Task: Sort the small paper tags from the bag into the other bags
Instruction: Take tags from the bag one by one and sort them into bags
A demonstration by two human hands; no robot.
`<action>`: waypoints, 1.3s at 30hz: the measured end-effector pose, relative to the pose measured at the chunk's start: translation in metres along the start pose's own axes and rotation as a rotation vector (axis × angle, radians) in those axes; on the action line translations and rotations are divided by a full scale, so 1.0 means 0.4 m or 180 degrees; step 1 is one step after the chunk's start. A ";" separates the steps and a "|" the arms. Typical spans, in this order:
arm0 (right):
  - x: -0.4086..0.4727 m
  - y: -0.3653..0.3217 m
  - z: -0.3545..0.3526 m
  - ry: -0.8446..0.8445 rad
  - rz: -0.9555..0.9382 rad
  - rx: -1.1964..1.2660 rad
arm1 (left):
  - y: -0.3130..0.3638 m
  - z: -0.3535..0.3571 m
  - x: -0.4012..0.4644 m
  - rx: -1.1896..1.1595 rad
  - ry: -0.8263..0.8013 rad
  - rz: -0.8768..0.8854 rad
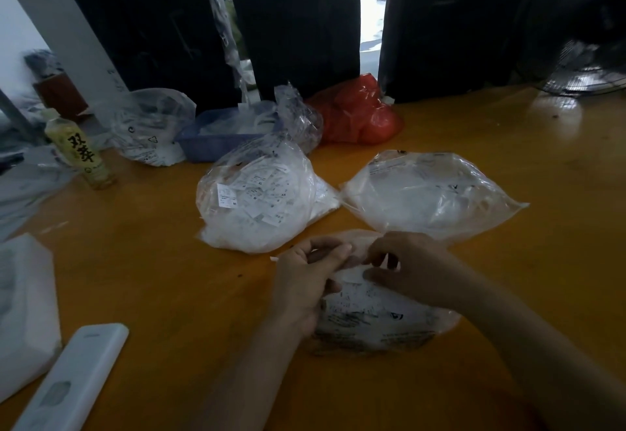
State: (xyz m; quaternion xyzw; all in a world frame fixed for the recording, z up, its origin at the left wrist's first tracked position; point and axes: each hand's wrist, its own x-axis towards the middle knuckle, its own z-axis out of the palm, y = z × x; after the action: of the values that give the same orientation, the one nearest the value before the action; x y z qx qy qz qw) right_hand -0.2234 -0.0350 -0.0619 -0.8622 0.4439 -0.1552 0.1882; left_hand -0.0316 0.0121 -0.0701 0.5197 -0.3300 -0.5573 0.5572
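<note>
While both hands' fingers pinch near clear bag (379, 315) mouth: glossy orange table (169, 261), black bundles (294, 24) along back, daylight gap between them.

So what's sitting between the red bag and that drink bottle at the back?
In the head view, between the red bag and the bottle lie a blue tray and clear plastic bags, both holding white paper items.

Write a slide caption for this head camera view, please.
Both hands work at the mouth of a clear bag of paper tags on a yellow table.
</note>
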 end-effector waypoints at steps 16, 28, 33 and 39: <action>0.005 -0.014 0.004 0.0950 0.0571 0.0539 | -0.017 -0.003 0.020 -0.0974 -0.0132 -0.0098; 0.002 -0.005 -0.020 0.1219 0.0892 0.3047 | -0.017 -0.003 0.023 -0.1256 -0.0090 -0.0168; -0.002 -0.018 -0.026 0.1136 0.0874 0.2936 | -0.018 -0.004 0.022 -0.1250 -0.0131 -0.0155; -0.008 -0.022 -0.026 0.1289 0.0700 0.2547 | -0.022 -0.003 0.024 -0.1246 -0.0135 -0.0126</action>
State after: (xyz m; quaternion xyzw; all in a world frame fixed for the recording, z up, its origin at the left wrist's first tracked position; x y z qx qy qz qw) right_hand -0.2237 -0.0298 -0.0489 -0.6219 0.4658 -0.4588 0.4310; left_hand -0.0315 0.0047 -0.0808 0.3959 -0.2168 -0.6325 0.6294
